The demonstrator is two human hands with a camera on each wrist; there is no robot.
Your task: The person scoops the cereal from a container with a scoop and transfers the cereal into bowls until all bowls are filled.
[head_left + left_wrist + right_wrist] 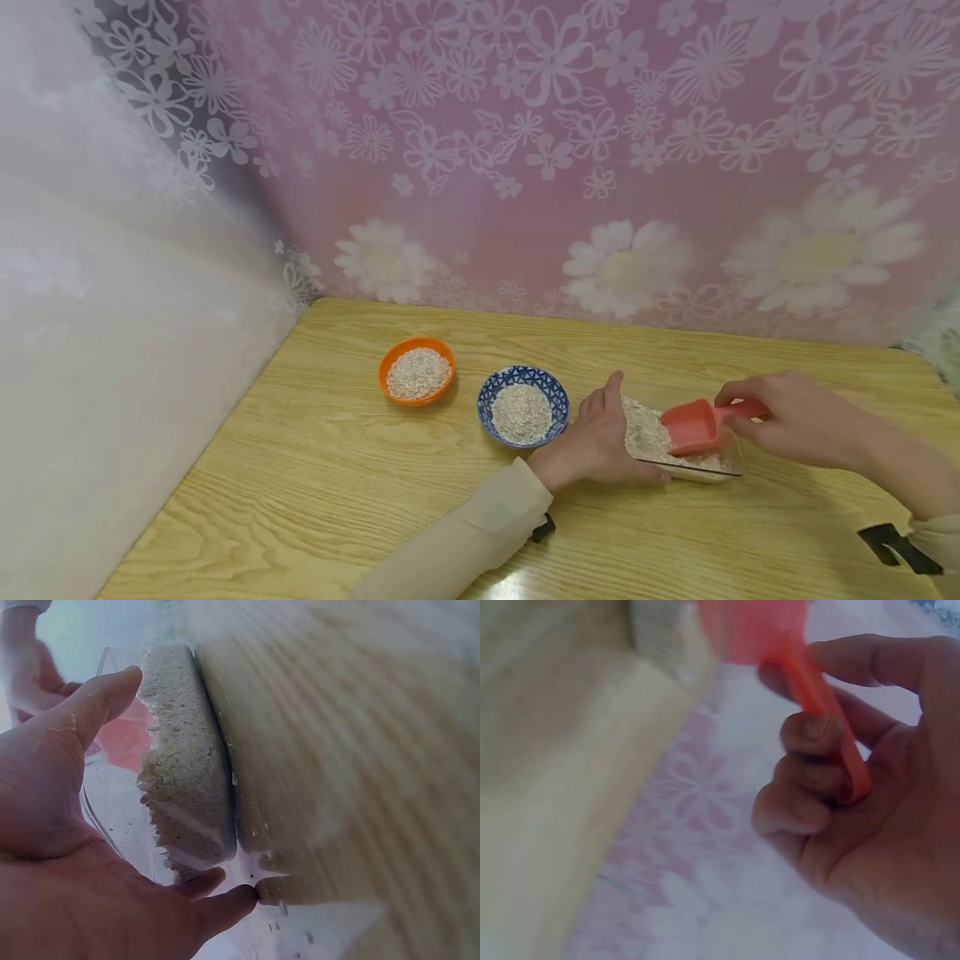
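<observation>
In the head view my right hand [791, 417] grips the handle of a pink-red scoop [690, 425]. The scoop's blade lies in the oats [647, 429] inside a clear rectangular container [705, 475]. Curled fingers wrap the scoop's handle [829, 727] in the right wrist view. My left hand [600, 433] holds the container's left end, thumb along the near side and fingers toward the far side. Through the clear wall, the left wrist view shows the oats [184, 757] piled unevenly.
A blue-and-white patterned bowl [558, 396] of oats stands just left of my left hand. Farther left is an orange bowl [386, 367], also holding oats. All stand on a wood-grain table [315, 467], with a pink floral curtain [487, 192] behind its back edge.
</observation>
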